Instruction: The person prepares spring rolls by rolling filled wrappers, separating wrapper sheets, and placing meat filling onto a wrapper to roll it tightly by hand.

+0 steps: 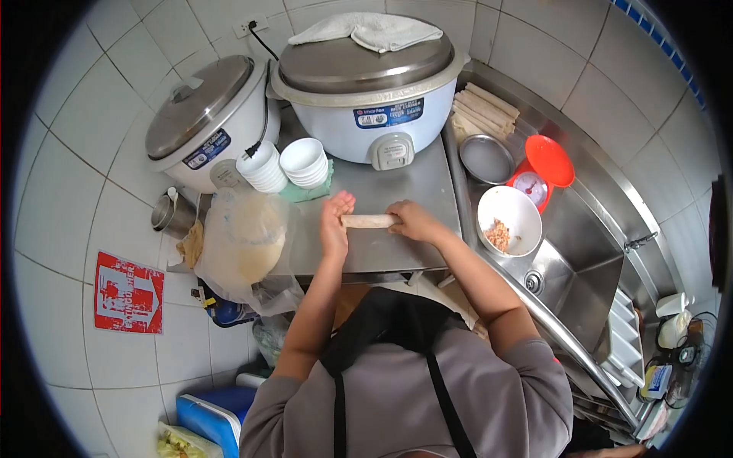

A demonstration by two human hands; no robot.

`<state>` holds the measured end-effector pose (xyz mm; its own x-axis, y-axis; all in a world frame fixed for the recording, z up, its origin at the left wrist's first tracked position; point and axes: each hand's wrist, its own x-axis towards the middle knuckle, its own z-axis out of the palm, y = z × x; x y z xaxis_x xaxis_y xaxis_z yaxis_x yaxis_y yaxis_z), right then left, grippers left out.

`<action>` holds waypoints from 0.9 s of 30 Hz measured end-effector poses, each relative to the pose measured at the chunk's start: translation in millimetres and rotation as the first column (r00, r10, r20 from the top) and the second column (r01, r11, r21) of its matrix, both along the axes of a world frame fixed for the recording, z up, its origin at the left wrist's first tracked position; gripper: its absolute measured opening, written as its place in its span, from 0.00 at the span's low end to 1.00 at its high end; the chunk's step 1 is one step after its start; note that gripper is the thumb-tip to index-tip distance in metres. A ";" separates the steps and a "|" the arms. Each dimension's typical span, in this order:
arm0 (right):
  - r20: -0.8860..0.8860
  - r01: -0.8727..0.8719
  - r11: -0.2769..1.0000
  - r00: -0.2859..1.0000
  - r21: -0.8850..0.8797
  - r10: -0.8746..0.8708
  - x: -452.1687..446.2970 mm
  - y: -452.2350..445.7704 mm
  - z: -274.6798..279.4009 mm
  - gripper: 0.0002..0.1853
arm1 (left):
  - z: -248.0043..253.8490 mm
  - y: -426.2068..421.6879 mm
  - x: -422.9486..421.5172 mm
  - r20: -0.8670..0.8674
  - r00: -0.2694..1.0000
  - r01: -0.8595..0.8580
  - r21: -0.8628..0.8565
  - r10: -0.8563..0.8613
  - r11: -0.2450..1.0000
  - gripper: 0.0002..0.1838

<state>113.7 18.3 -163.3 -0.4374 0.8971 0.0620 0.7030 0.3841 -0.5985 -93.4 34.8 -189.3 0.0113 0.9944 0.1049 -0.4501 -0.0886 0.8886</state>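
A pale, uncooked spring roll (369,221) is held level above the steel counter (382,256), stretching between my two hands. My right hand (414,221) has its fingers closed round the right end. At the other end, my left hand (336,221) is upright with fingers stretched out, its palm against the roll's tip. To the right, a white bowl (513,208) holds some minced filling (498,235). Several similar rolls (485,111) lie stacked at the back of the sink unit. A clear plastic bag (248,244) with round, pale wrappers lies left of my left hand.
Two rice cookers (366,99) (200,126) stand at the back, with stacked white cups (304,162) before them. A red scale (538,179), a round metal pan (487,159) and the sink (573,267) are on the right. A blue cooler (210,420) sits low left.
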 end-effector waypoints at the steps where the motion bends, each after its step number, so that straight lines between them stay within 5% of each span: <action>1: 0.111 -0.018 0.997 0.994 0.076 0.010 1.9 3.0 -10.4 0.15 | -7.1 -8.1 2.4 -0.365 0.930 0.008 0.126 0.039 0.992 0.25; 3: 0.231 -0.003 0.983 0.972 0.182 -0.040 2.1 1.1 -24.7 0.16 | -16.4 -14.0 6.7 -0.876 0.416 0.241 0.366 0.245 0.899 0.25; 6: 0.260 0.110 0.956 0.948 0.272 -0.183 3.1 -14.8 -37.4 0.20 | -25.8 -29.4 16.9 -0.878 0.072 0.364 0.465 0.473 0.807 0.26; 11: 0.185 0.298 0.894 0.909 0.336 -0.373 64.9 -32.9 -26.7 0.32 | -35.1 -31.2 3.6 -0.925 0.063 0.301 0.376 0.375 0.876 0.29; 13: 0.238 0.372 0.741 0.784 0.559 -0.573 102.8 -9.9 -37.9 0.37 | -36.2 -28.7 4.2 -0.933 0.109 0.285 0.360 0.343 0.888 0.30; 15: 0.330 0.606 0.673 0.588 0.424 -0.738 140.1 18.3 -25.3 0.37 | -32.5 -31.2 6.3 -0.929 0.151 0.268 0.366 0.337 0.891 0.30; 18: 0.446 0.735 0.563 0.389 0.378 -0.806 192.2 46.6 -47.0 0.37 | -25.0 -33.1 4.7 -0.919 0.106 0.278 0.394 0.379 0.876 0.30; 20: 0.550 0.762 0.584 0.372 0.279 -0.748 195.7 53.1 -45.4 0.37 | -29.0 -34.5 1.8 -0.886 0.232 0.213 0.449 0.401 0.868 0.27; 23: 0.435 0.722 0.567 0.395 0.398 -0.809 182.3 45.6 -30.6 0.34 | -35.2 -33.8 -1.1 -0.825 0.373 0.167 0.509 0.424 0.844 0.21; 26: 0.306 0.582 0.618 0.549 0.529 -0.778 151.0 32.4 -21.9 0.27 | -37.4 -33.5 -2.3 -0.777 0.462 0.116 0.531 0.428 0.839 0.16; 27: 0.201 0.581 0.701 0.693 0.414 -0.692 133.5 25.3 -19.4 0.19 | -37.7 -34.6 -1.7 -0.761 0.488 0.094 0.532 0.427 0.841 0.15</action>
